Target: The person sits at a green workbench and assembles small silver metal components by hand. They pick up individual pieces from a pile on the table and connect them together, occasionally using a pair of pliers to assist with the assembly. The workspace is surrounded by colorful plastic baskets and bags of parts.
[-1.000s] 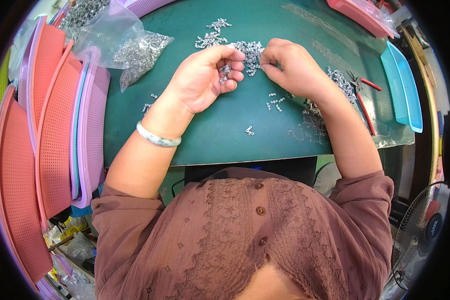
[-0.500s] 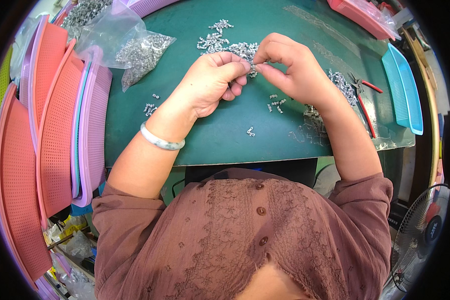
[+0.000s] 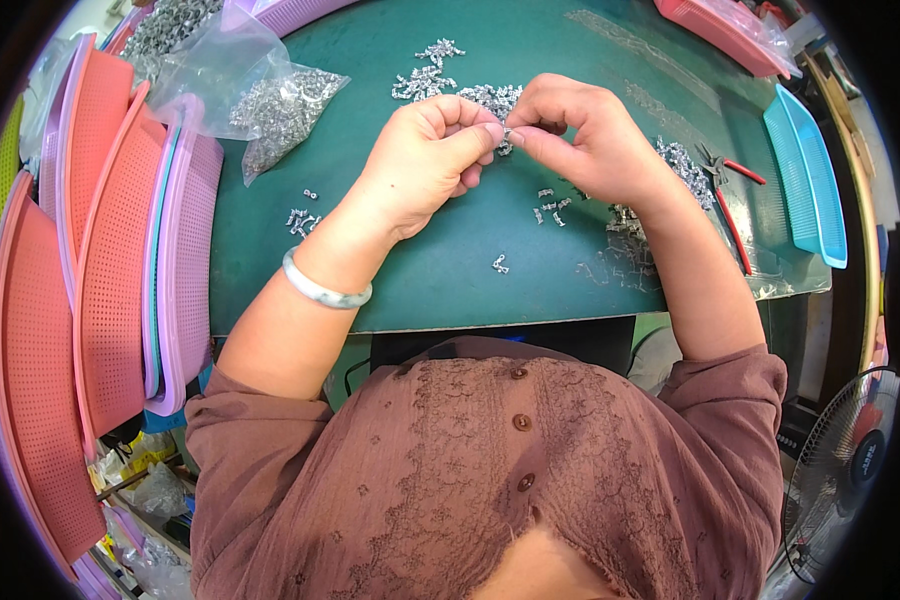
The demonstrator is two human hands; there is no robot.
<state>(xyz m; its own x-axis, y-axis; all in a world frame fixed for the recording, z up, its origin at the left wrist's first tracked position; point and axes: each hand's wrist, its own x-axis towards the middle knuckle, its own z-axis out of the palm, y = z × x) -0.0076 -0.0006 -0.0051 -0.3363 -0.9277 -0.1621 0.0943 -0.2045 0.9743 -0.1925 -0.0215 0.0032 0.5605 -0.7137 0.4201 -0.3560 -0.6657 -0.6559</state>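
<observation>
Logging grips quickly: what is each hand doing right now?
Left hand: closed, fingertips pinching a small silver metal part.
Right hand: closed, pinching the same part from the other side.

Single head view, steep downward, close over green table (image 3: 450,290).

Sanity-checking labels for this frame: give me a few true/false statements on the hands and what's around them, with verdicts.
1. Both hands meet at a small metal part above the green mat. True: the left hand and right hand pinch it between fingertips.
2. The red-handled pliers are in the right hand. False: they lie on the mat, right of that hand.
3. A pale bangle is on the left wrist. True.
4. The clear bag of metal parts sits right of the hands. False: it lies at upper left.
5. The blue tray is stacked with the pink baskets. False: it sits alone at the right edge.
</observation>
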